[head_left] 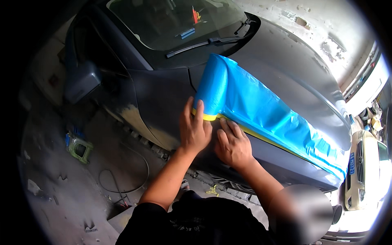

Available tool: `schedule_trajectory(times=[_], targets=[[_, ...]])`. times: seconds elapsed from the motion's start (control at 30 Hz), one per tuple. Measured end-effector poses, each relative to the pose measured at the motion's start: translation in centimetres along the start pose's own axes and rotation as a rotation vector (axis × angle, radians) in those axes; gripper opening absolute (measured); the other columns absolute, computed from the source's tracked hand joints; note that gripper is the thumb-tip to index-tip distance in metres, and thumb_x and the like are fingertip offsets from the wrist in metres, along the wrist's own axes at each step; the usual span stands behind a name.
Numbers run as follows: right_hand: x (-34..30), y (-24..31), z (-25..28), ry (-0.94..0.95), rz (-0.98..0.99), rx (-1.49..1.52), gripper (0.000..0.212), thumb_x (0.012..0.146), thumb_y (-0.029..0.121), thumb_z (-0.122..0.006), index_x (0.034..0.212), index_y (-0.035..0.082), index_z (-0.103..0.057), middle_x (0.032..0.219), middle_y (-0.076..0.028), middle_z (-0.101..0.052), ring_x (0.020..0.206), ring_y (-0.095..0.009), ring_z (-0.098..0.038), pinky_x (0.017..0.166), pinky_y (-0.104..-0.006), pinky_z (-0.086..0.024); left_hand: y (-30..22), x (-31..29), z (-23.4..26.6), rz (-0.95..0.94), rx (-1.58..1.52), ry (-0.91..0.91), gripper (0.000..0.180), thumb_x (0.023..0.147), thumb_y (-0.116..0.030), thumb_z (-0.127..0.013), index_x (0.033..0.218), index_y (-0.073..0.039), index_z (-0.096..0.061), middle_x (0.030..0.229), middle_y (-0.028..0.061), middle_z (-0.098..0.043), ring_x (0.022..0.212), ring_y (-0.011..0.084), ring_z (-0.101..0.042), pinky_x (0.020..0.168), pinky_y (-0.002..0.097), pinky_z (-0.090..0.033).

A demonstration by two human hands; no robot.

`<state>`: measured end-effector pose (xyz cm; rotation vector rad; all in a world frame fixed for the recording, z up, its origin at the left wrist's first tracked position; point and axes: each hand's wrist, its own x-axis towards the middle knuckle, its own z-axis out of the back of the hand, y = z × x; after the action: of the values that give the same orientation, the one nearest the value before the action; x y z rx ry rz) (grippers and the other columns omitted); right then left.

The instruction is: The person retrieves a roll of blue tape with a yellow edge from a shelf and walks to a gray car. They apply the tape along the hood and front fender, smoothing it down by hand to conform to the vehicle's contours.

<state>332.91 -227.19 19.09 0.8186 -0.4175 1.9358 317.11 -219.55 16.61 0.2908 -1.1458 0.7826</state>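
A roll of blue masking film [211,87] with a yellow tape edge [261,134] stands tilted on the car's dark grey fender. My left hand [196,132] grips the lower end of this roll, its fingers on both sides of the tape. From the roll, a wrinkled strip of film runs along the side of the hood [281,61] toward the front of the car. Just right of the roll, my right hand [234,145] rests on the fender [163,96], its fingers loosely bent and apart, fingertips against the yellow edge. The thumb's contact is partly hidden.
The windshield [171,24] with its wiper [204,43] is beyond the roll, the side mirror [83,81] to the left. A green tool-like object [80,150] and a thin hose [122,191] lie on the floor. A pale car [363,171] stands at right.
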Motion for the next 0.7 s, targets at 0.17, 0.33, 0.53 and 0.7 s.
schedule_trajectory(times=[0.17,0.33,0.53,0.7], targets=[[0.6,0.3,0.0,0.019,-0.033,0.007,0.029,0.074,0.009,-0.071,0.102,0.004,-0.064,0.128,-0.018,-0.065,0.115,-0.033,-0.061,0.098,-0.0416,-0.052,4.3,1.9,0.0,-0.217,-0.063,-0.039,0.075,0.084,-0.003,-0.072,0.152,-0.01,-0.041,0.128,0.021,-0.053,0.105,0.0361,-0.059,0.084,0.045,-0.05],[0.4,0.8,-0.2,0.032,-0.069,-0.068,0.025,0.075,0.007,-0.069,0.099,0.004,-0.063,0.127,-0.018,-0.066,0.11,-0.034,-0.063,0.095,-0.0409,-0.054,8.7,6.9,0.1,-0.404,-0.274,-0.099,0.067,0.078,-0.004,-0.079,0.138,-0.011,-0.051,0.106,0.0123,-0.059,0.086,0.0294,-0.062,0.07,0.0401,-0.051],[0.5,1.3,-0.5,0.005,-0.113,-0.13,0.023,0.073,0.004,-0.068,0.096,0.005,-0.061,0.126,-0.015,-0.067,0.109,-0.032,-0.064,0.09,-0.0393,-0.056,11.7,9.6,0.4,-0.4,-0.346,-0.011,0.053,0.082,-0.004,-0.078,0.13,-0.009,-0.056,0.104,0.0137,-0.055,0.084,0.0282,-0.061,0.067,0.0358,-0.055],[0.6,1.2,-0.6,0.025,-0.093,-0.139,0.025,0.075,0.006,-0.069,0.099,0.006,-0.06,0.13,-0.015,-0.065,0.114,-0.032,-0.062,0.093,-0.0395,-0.056,12.3,10.2,0.5,-0.428,-0.315,-0.015,0.049,0.083,-0.007,-0.076,0.128,-0.007,-0.056,0.111,0.0166,-0.057,0.088,0.0299,-0.065,0.07,0.037,-0.058]])
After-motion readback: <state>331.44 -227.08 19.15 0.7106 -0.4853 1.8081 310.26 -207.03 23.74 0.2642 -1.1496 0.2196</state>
